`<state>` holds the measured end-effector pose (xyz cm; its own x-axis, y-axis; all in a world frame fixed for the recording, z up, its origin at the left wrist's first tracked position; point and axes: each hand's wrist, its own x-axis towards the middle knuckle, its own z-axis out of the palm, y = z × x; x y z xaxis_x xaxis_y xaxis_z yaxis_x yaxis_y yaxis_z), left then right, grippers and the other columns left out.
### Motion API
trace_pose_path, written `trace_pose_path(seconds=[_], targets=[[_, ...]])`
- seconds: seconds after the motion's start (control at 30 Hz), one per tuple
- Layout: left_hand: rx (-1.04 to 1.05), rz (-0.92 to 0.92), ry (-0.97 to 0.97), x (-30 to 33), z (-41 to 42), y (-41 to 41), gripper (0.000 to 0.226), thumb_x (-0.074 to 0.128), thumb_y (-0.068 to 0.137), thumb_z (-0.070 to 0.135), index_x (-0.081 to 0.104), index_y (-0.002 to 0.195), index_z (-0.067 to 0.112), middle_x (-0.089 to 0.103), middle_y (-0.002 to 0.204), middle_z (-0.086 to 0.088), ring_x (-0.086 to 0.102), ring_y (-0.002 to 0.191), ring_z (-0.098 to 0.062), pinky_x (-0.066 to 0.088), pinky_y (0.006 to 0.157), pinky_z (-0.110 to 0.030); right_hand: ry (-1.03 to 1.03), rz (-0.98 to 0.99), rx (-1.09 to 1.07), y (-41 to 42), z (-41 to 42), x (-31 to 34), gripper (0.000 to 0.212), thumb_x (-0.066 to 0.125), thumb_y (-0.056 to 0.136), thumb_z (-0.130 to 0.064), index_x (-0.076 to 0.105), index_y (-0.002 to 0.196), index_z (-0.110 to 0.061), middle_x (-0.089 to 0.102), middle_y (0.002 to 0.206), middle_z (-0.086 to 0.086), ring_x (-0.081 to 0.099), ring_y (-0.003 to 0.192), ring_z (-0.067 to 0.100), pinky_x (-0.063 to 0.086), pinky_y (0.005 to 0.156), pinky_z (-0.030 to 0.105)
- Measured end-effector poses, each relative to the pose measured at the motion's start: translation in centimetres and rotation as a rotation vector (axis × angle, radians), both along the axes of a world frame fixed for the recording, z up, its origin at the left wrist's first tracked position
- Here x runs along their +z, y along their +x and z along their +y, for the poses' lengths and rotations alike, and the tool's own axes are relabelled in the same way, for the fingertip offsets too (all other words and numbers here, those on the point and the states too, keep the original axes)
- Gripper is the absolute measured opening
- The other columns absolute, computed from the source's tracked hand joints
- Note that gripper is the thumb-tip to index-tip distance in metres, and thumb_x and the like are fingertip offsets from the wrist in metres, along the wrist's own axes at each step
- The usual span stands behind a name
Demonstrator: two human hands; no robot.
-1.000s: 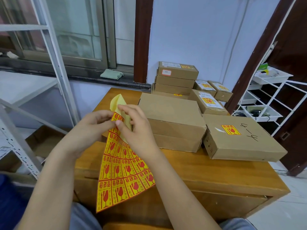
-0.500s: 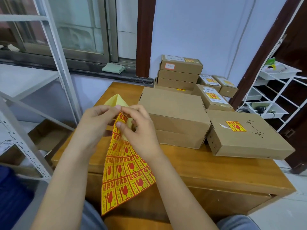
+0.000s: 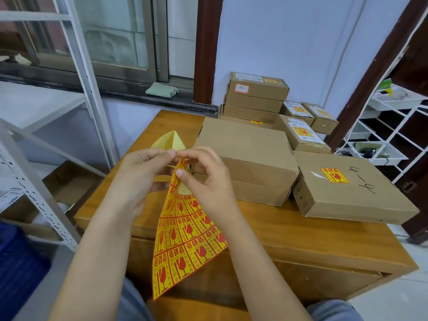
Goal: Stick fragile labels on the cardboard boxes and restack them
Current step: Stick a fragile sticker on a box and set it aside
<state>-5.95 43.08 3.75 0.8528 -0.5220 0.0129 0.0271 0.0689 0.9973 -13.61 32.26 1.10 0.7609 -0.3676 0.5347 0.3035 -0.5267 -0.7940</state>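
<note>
Both hands raised the fragile-label sheet a bit vs. a sec ago, w/ more bare yellow backing now sticking up behind. Left hand pinches the sheet's top edge; right hand closes thumb + forefinger on one top-corner label, so peel looks nearly done. Likely next target: unlabelled top box of the near stack, just right of the hands on the wooden table. Labelled box sits further right.

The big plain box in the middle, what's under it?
Under the big plain box lies another cardboard box, resting on the wooden table. Only its front side shows; its top is covered, so any label there can't be seen.
</note>
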Motion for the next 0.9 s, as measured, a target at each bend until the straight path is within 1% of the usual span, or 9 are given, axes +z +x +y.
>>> trace_pose_path(seconds=[0.13, 0.2, 0.33, 0.4, 0.47, 0.53, 0.67, 0.73, 0.9], targets=[[0.01, -0.091, 0.009, 0.1, -0.3, -0.5, 0.02, 0.055, 0.092, 0.017, 0.066, 0.079, 0.006, 0.065, 0.063, -0.002, 0.062, 0.059, -0.013, 0.053, 0.055, -0.027, 0.002, -0.008, -0.007, -0.1, -0.2, 0.2, 0.019, 0.066, 0.083, -0.008, 0.065, 0.1, -0.016, 0.059, 0.1, -0.008, 0.054, 0.093, 0.003, 0.042, 0.08, 0.013], [0.018, -0.146, 0.023, 0.1, -0.4, -0.7, 0.023, 0.053, 0.094, 0.016, 0.065, 0.078, 0.005, 0.062, 0.054, 0.003, 0.06, 0.052, -0.009, 0.052, 0.049, -0.02, 0.01, -0.012, -0.006, 0.0, -0.3, 0.3, 0.018, 0.066, 0.082, -0.006, 0.063, 0.096, -0.019, 0.058, 0.094, -0.012, 0.056, 0.09, 0.005, 0.045, 0.078, 0.016], [0.046, -0.225, 0.059, 0.0, -0.7, -0.7, 0.025, 0.052, 0.094, 0.016, 0.066, 0.076, 0.006, 0.061, 0.056, 0.001, 0.06, 0.053, -0.009, 0.05, 0.049, -0.017, 0.025, -0.009, -0.001, 0.2, -0.3, 0.4, 0.021, 0.068, 0.08, -0.004, 0.06, 0.088, -0.022, 0.058, 0.089, -0.012, 0.06, 0.086, 0.014, 0.05, 0.077, 0.031], [0.04, -0.234, 0.059, 0.1, -0.7, -0.8, 0.025, 0.052, 0.094, 0.015, 0.065, 0.077, 0.003, 0.06, 0.06, -0.004, 0.058, 0.054, -0.01, 0.049, 0.048, -0.017, 0.023, 0.002, 0.008, 0.2, -0.4, 0.5, 0.021, 0.069, 0.08, -0.003, 0.06, 0.087, -0.021, 0.058, 0.087, -0.011, 0.059, 0.085, 0.014, 0.049, 0.076, 0.031], [0.025, -0.25, 0.058, 0.1, -0.7, -0.9, 0.025, 0.053, 0.093, 0.015, 0.063, 0.074, 0.001, 0.056, 0.061, -0.007, 0.055, 0.055, -0.013, 0.048, 0.05, -0.021, 0.029, 0.017, 0.027, 0.1, -0.6, 0.7, 0.022, 0.068, 0.079, -0.001, 0.058, 0.084, -0.02, 0.056, 0.085, -0.013, 0.057, 0.082, 0.01, 0.047, 0.073, 0.027], [0.0, -0.296, 0.079, 0.0, -0.7, -0.8, 0.026, 0.054, 0.092, 0.016, 0.061, 0.073, -0.001, 0.053, 0.061, -0.007, 0.051, 0.059, -0.017, 0.044, 0.058, -0.03, 0.029, 0.031, 0.04, 0.1, -0.8, 0.8, 0.025, 0.069, 0.077, 0.001, 0.056, 0.081, -0.02, 0.053, 0.083, -0.015, 0.053, 0.079, 0.006, 0.045, 0.071, 0.025], [0.0, -0.411, 0.154, -0.2, -0.7, -0.6, 0.027, 0.054, 0.091, 0.019, 0.061, 0.067, 0.009, 0.05, 0.054, 0.009, 0.048, 0.059, -0.011, 0.041, 0.063, -0.035, 0.04, 0.042, 0.054, 0.1, -1.1, 0.6, 0.027, 0.069, 0.076, 0.002, 0.055, 0.079, -0.02, 0.052, 0.082, -0.013, 0.052, 0.077, 0.007, 0.046, 0.071, 0.033], [0.013, -0.441, 0.173, -0.2, -0.7, -0.6, 0.027, 0.054, 0.09, 0.019, 0.06, 0.065, 0.012, 0.05, 0.053, 0.01, 0.048, 0.06, -0.011, 0.041, 0.064, -0.037, 0.05, 0.051, 0.063, 0.1, -1.2, 0.6, 0.029, 0.069, 0.076, 0.003, 0.053, 0.077, -0.022, 0.052, 0.081, -0.013, 0.051, 0.075, 0.004, 0.044, 0.069, 0.031], [0.033, -0.475, 0.182, 0.1, -0.5, -0.7, 0.026, 0.054, 0.09, 0.017, 0.06, 0.069, 0.005, 0.05, 0.055, 0.005, 0.048, 0.061, -0.014, 0.047, 0.067, -0.047, 0.065, 0.038, 0.083, 0.1, -1.5, 0.6, 0.031, 0.067, 0.079, 0.001, 0.053, 0.074, -0.026, 0.054, 0.08, -0.009, 0.053, 0.078, 0.015, 0.045, 0.071, 0.037]])
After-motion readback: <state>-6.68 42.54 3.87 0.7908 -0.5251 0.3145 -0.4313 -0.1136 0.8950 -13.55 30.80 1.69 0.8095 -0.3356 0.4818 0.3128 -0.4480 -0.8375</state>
